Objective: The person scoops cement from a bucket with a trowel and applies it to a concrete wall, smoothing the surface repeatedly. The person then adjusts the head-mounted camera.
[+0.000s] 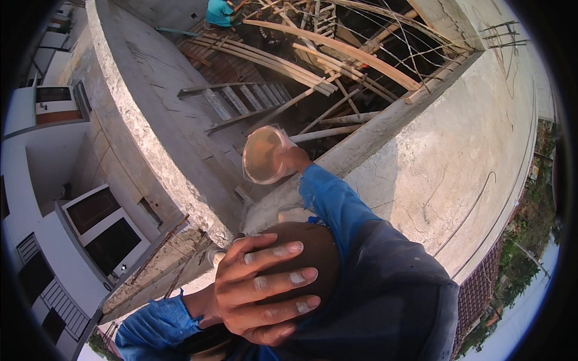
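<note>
My right hand (294, 160), at the end of an outstretched arm in a torn blue sleeve, grips a round translucent plastic tub (256, 157) by its near right side. The tub is tilted with its round face toward me; whether anything is in it I cannot tell. My left hand (265, 289) lies spread over a smooth, dark brown rounded surface (319, 249), perhaps my knee. Its fingers are apart and hold nothing, and whitish dust marks the fingertips.
A rough concrete wall top (129, 99) runs along the left; another concrete ledge (415, 162) lies right. Below them are a metal ladder (241, 102), bamboo poles (283, 66), a long plank (343, 51) and bent rods. A person in a turquoise shirt (219, 12) is at the far end.
</note>
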A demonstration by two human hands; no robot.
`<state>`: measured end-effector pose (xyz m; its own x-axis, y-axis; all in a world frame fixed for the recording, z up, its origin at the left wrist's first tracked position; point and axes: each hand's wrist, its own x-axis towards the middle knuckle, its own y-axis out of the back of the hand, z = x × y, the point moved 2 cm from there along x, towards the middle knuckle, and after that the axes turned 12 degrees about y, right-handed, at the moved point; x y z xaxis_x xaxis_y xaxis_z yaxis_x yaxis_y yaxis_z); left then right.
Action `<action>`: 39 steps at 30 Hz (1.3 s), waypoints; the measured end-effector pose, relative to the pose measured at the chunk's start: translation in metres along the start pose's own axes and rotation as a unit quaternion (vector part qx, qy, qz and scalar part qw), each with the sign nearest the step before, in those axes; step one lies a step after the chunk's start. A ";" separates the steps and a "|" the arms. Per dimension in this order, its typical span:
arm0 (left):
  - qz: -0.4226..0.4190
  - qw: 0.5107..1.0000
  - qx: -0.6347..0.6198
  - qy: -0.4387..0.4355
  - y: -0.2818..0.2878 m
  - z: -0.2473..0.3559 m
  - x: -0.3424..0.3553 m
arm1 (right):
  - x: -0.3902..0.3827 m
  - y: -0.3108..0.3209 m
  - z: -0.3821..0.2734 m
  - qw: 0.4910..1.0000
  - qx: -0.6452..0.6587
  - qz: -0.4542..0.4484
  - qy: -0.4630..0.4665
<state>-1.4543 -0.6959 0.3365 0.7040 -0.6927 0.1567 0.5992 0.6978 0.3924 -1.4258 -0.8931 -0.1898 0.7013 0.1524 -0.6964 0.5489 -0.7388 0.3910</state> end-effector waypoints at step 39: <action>-0.057 0.996 0.011 0.073 0.008 -0.004 -0.011 | 0.029 -0.004 0.040 0.954 0.177 0.218 -0.106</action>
<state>-1.4556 -0.6820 0.3343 0.6804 -0.7325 -0.0231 0.6716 0.6106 0.4197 -1.4258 -0.9119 -0.2351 0.6997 -0.3280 -0.6347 0.0115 -0.8831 0.4690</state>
